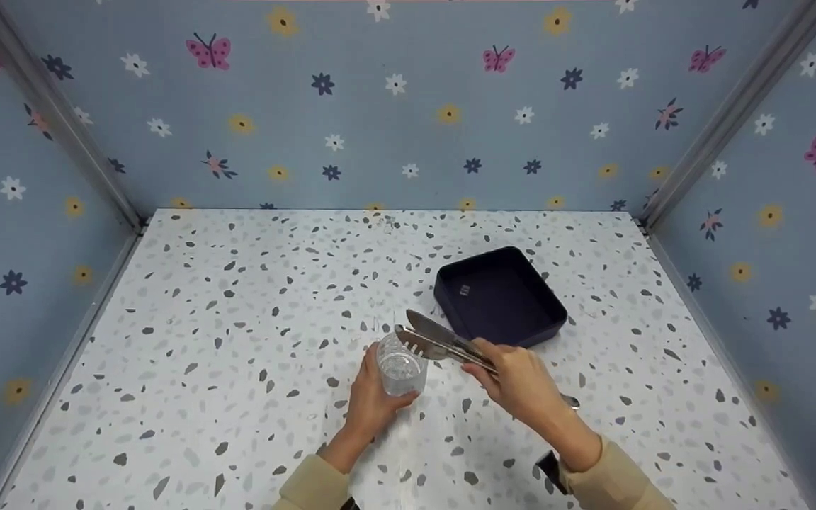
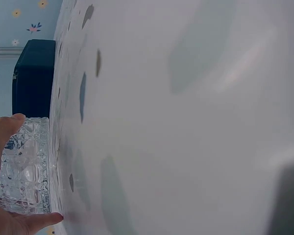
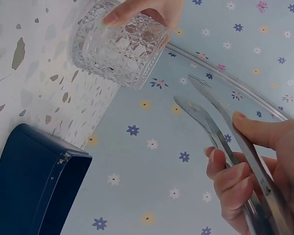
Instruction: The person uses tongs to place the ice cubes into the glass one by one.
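A clear, cut-pattern glass (image 1: pixel 402 375) stands on the speckled tabletop, and my left hand (image 1: pixel 369 404) holds it round the side. In the left wrist view, thumb and fingers span the glass (image 2: pixel 27 171). My right hand (image 1: pixel 527 386) grips a pair of metal tongs (image 3: pixel 245 142), thumb on one arm and fingers curled round the other. The arms of the tongs stand apart, with no object visible between them. One tip shows fork-like tines. In the head view those tips hover over the glass's rim; the far end pokes out behind my right hand.
A dark navy square box (image 1: pixel 500 304), open at the top, sits beyond my right hand. Blue patterned walls (image 1: pixel 408 106) enclose the white speckled table (image 1: pixel 238 319) at the back and both sides. A small black item (image 1: pixel 551 471) shows by my right sleeve.
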A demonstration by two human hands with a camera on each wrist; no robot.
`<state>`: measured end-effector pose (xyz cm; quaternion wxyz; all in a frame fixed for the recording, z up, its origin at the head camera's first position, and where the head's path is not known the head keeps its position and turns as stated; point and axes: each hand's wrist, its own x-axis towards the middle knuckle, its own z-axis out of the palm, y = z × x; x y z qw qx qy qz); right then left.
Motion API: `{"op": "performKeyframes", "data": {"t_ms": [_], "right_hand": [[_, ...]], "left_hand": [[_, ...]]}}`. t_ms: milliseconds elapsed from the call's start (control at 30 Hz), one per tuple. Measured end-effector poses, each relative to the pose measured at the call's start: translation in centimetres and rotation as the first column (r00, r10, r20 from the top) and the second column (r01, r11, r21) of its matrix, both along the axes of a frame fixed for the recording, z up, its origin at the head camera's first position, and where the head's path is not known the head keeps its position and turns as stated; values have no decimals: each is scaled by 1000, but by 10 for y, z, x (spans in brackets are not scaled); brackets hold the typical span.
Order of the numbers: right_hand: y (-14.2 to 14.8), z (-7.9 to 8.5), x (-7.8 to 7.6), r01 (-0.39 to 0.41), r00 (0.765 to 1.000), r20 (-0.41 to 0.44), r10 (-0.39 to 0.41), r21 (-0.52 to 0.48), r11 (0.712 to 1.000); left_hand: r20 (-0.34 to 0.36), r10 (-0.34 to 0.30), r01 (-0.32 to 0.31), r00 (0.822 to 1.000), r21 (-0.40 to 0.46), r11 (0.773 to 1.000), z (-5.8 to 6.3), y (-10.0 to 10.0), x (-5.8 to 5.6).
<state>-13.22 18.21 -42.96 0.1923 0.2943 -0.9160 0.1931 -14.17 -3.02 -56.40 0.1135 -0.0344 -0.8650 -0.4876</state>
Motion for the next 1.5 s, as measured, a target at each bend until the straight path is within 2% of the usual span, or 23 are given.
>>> {"op": "performKeyframes", "data": {"t_ms": [200,633,867,1200,1500], "right_hand": [[2,-1,-1,12,1000,4,-12,1,1000],[11,-5,-7,74,997,4,-74,21,997],[16,-8,-13,98,995,-6,-98,13,995],[24,-9,-22,137,990,-23,-137,28,990],[31,-11,-34,204,978,32,-206,45,978]], "left_hand": [[-3,-4,4,1000,12,1000,0,0,0],[16,9,-9,1000,-18,1000,3,1,0],[3,6,-6,1000,-33,999,3,1,0],[24,7,-7,1000,-21,1000,3,1,1],[21,3,-3,1000,-26,1000,2,1,1]]}}
